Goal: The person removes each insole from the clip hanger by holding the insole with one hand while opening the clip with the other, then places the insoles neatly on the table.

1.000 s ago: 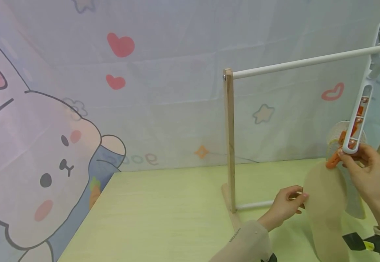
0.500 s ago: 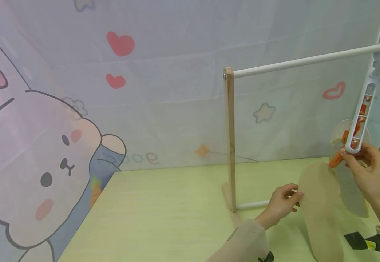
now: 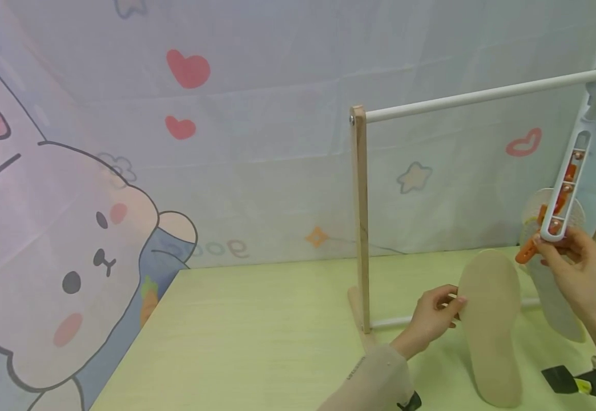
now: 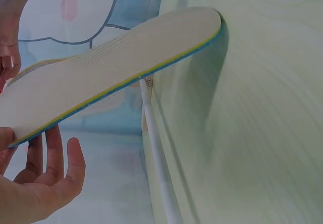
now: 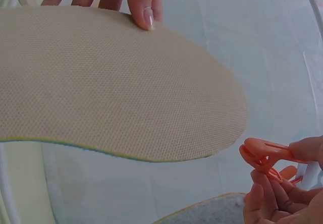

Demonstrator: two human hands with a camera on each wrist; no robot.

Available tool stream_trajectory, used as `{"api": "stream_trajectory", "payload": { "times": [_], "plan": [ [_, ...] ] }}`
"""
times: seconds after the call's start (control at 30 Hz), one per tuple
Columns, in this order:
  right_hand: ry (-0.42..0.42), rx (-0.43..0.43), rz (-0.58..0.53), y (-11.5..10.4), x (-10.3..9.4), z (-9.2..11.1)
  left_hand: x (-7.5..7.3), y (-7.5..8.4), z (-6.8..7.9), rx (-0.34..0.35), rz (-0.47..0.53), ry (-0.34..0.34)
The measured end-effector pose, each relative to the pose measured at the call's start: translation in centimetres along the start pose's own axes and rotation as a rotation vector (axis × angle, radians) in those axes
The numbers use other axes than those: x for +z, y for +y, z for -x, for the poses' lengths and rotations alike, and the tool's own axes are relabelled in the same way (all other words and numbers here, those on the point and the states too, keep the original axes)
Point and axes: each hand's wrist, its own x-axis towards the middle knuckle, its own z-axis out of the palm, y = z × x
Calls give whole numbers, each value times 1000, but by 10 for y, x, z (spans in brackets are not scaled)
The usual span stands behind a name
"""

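Observation:
A beige insole [image 3: 490,325] with a blue and yellow edge is pinched at its left side between the thumb and fingers of my left hand [image 3: 431,319]. It tilts over the table. My right hand [image 3: 580,271] pinches an orange clothes peg [image 5: 265,153] at the lower end of a white folding hanger [image 3: 565,188]. The insole's wide end is near the peg but apart from it. Behind the right hand hangs a second insole [image 3: 560,305], partly hidden; its grey face shows in the right wrist view.
The hanger hangs from the white rail [image 3: 472,101] of a stand with wooden posts [image 3: 359,222]. A lower white bar [image 3: 393,323] crosses behind my left hand. More orange pegs sit in the hanger's slot. The pale green table [image 3: 257,337] meets a printed cloth backdrop [image 3: 277,188].
My left hand has drawn the insole leftward, away from the orange peg, which its tip met a second ago. My right hand with the hanger end has shifted slightly right.

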Motion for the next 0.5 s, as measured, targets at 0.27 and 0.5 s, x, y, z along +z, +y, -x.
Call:
{"api": "stream_trajectory", "payload": {
  "times": [0.27,0.5],
  "plan": [
    [-15,10,2,0,2,1,-9,7,4,37,-25,20],
    [-2,29,35,8,2,0,-18,8,7,72,-34,20]
  ]
}}
